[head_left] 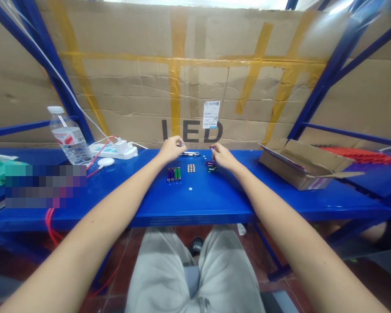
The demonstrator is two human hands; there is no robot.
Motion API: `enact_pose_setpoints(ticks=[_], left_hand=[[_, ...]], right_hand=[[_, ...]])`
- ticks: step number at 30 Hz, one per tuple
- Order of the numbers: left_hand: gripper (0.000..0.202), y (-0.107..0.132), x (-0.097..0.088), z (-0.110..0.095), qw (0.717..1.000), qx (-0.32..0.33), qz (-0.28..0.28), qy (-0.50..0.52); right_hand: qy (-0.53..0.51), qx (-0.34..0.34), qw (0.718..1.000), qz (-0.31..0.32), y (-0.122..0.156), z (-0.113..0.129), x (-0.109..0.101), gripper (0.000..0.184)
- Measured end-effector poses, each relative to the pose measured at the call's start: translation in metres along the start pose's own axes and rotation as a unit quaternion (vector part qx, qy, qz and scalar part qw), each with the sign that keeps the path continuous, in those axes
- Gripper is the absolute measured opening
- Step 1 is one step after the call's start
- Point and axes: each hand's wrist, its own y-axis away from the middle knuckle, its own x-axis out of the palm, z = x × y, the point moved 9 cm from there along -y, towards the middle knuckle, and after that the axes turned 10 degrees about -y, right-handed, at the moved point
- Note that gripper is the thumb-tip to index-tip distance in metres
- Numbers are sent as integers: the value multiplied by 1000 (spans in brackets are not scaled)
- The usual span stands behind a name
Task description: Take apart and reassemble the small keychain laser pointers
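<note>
Both my arms reach out over a blue metal bench [215,204]. My left hand [171,148] is closed in a pinch on a small metal part I cannot make out. My right hand [222,156] is also closed in a pinch on something tiny, just above a heap of coloured clips [211,166]. Between the hands lies a small dark keychain-like tool [189,154]. Nearer to me, a row of small coloured cylinders [173,174] lies side by side, next to a cluster of small silver button cells [191,168]. One single silver disc [190,189] lies apart.
An open cardboard box [304,164] stands at the right, with red trays [361,155] behind it. At the left are a water bottle [70,137], a white power strip [112,149] with red and white cables, and a white puck [105,162]. Taped cardboard walls the back.
</note>
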Motion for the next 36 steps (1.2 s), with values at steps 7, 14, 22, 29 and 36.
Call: enact_pose_setpoints(ticks=[7,14,22,29,36], left_hand=[[8,-1,-20,56,986,-20,132,-103],[16,47,-19,84,930,-13,349,-109],[21,50,-10,70,927,-10,349,-139],[23,53,-4,59,922,3,362,-134],[24,52,-4,57,926,-1,353,-137]], right_hand=[[1,43,999,31,2,-11,8,22],[67,55,994,73,7,-2,17,22],[98,73,987,106,9,-5,22,26],[100,75,985,120,7,-9,24,27],[97,78,984,126,9,-8,25,30]])
